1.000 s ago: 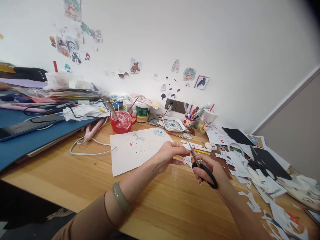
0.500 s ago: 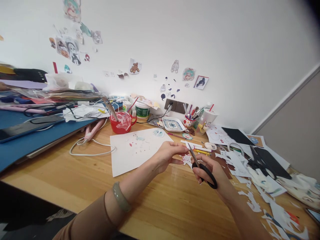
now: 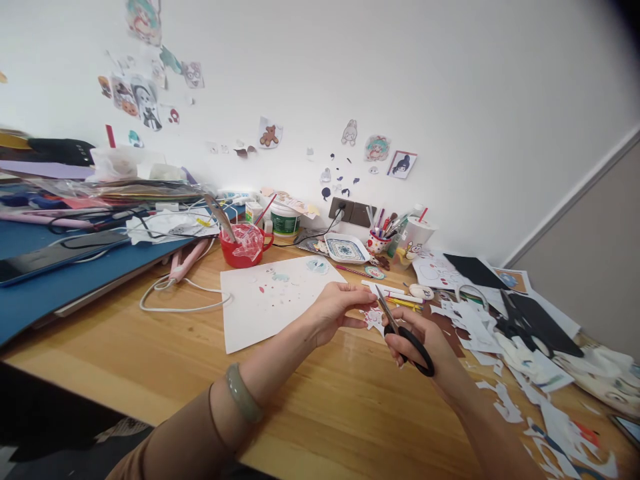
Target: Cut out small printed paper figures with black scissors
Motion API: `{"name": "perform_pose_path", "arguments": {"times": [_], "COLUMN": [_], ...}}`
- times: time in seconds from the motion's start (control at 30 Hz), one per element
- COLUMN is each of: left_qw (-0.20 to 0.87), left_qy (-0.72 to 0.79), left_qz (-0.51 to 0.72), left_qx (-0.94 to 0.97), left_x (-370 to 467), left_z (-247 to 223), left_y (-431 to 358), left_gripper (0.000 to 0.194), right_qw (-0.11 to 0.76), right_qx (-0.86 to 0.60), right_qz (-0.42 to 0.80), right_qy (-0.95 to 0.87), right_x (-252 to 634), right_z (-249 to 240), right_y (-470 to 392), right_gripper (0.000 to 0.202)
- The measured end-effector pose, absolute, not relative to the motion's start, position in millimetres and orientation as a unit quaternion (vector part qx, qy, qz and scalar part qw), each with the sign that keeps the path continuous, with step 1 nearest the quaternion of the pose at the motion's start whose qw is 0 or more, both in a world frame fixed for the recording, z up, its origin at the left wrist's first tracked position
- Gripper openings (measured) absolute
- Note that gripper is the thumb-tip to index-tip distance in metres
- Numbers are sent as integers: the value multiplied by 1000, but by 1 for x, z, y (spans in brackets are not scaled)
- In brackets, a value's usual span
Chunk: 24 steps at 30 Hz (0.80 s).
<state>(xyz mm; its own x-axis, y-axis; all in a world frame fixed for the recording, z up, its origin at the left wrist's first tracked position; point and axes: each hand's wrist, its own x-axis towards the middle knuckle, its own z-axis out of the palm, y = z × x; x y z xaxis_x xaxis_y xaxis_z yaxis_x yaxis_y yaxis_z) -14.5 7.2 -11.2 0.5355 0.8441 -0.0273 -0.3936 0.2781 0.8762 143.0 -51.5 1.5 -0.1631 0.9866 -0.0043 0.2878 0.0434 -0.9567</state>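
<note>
Red mug (image 3: 233, 255), patterned tray (image 3: 347, 249), wall outlet (image 3: 363, 214), possibly a phone (image 3: 629, 428)

The lone camera, head-worn, peers down from near, above and behind the right hand (image 3: 424, 330), facing the wall (image 3: 460, 107) beyond its grip.

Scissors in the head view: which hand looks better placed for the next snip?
Probably the right hand: it holds the scissors, their tips close to the small white paper that the left hand pinches.
</note>
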Motion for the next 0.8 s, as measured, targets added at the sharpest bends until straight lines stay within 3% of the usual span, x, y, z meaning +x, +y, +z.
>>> {"name": "perform_pose_path", "arguments": {"times": [0.8], "left_qw": [747], "left_qy": [272], "left_qz": [402], "left_qx": [453], "left_x": [-14], "left_z": [-11], "left_y": [7], "left_gripper": [25], "right_qw": [372], "right_qx": [-514], "right_qz": [452], "right_qy": [-627], "right_x": [141], "right_z": [5], "right_y": [-53], "right_gripper": [26]}}
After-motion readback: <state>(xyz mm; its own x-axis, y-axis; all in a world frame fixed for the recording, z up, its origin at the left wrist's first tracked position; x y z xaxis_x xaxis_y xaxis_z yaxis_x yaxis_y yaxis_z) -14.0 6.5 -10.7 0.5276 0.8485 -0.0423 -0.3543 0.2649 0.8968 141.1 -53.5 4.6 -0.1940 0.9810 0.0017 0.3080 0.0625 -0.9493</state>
